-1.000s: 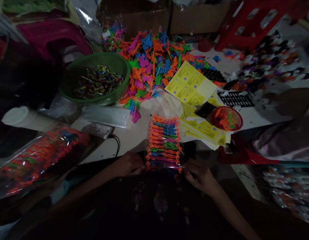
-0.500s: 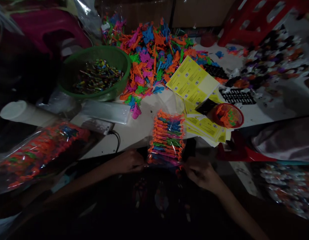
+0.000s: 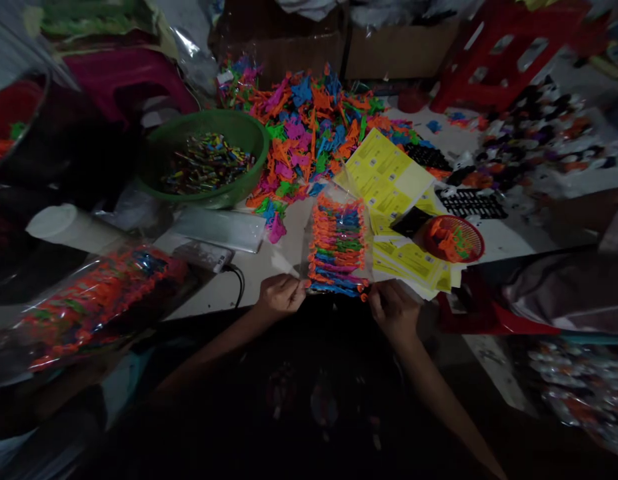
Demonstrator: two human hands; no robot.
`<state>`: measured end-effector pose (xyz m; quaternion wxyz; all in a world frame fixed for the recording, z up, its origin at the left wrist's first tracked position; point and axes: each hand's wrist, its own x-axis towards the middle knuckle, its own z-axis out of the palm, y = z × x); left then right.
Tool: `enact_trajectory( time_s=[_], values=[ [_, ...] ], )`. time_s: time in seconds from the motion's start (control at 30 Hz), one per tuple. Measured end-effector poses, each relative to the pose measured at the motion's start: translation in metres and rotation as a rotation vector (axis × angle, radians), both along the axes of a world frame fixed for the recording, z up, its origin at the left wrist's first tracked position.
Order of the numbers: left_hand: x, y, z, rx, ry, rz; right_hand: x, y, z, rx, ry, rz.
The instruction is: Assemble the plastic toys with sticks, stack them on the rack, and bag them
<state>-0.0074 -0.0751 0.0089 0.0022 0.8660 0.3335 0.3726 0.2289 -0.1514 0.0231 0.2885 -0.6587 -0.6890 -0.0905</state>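
A clear plastic bag [image 3: 339,243] packed with stacked rows of small coloured plastic toys lies at the table's front edge. Its near edge is pinched at the left corner by my left hand [image 3: 282,293], fingers closed. At the right corner my right hand [image 3: 393,308] has its fingers closed on the same bag. Orange ends of the toys line both sides of the stack. Beyond the bag spreads a heap of loose toys [image 3: 309,127] in orange, blue, pink and green. Yellow printed sheets [image 3: 389,175] lie just right of the bag, partly under a dark object.
A green basin [image 3: 203,193] of small mixed pieces stands at the left. Near it are flat clear bags [image 3: 221,229], a white roll [image 3: 71,225] and a long filled bag [image 3: 99,300]. A red basket [image 3: 456,239] sits right, beside another person's arm [image 3: 589,207].
Both hands have moved up and forward with the bag, whose near edge now rests closer to the table edge. The view has tilted slightly. Another person's forearm has come in at the right.
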Motion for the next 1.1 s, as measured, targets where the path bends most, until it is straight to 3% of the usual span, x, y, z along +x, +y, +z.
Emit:
enact_trajectory(
  time_s=[0.13,0.27,0.4,0.53,0.6,0.73,0.83,0.93,1.0,1.1],
  values=[
    [0.002,-0.012,-0.008,0.02,-0.027,0.047,-0.005,-0.008,-0.009,0.061,-0.018,-0.032],
    [0.006,-0.006,-0.006,0.005,-0.09,0.088,-0.006,-0.002,-0.006,0.006,0.017,-0.075],
    [0.007,-0.007,-0.001,-0.086,-0.107,0.085,-0.006,-0.005,0.001,-0.04,0.129,0.011],
    [0.004,-0.013,0.005,-0.141,-0.11,0.085,-0.017,-0.028,0.006,0.064,0.24,0.051],
    [0.003,-0.015,0.007,-0.154,-0.106,0.084,-0.028,-0.037,0.004,0.074,0.288,0.16],
    [0.001,-0.017,0.005,-0.148,-0.09,0.06,-0.056,-0.03,-0.017,-0.154,0.281,0.428],
    [-0.002,-0.018,0.001,-0.119,-0.097,0.021,-0.073,-0.006,-0.037,-0.39,0.152,0.353],
    [-0.008,-0.018,0.002,-0.101,-0.063,-0.06,-0.085,0.015,-0.047,-0.58,0.121,0.249],
    [-0.014,-0.016,0.001,-0.119,-0.023,-0.114,-0.087,0.019,-0.045,-0.595,0.152,0.223],
    [-0.022,-0.016,-0.005,-0.203,-0.029,-0.091,-0.079,0.011,-0.033,-0.462,0.249,0.251]
  ],
)
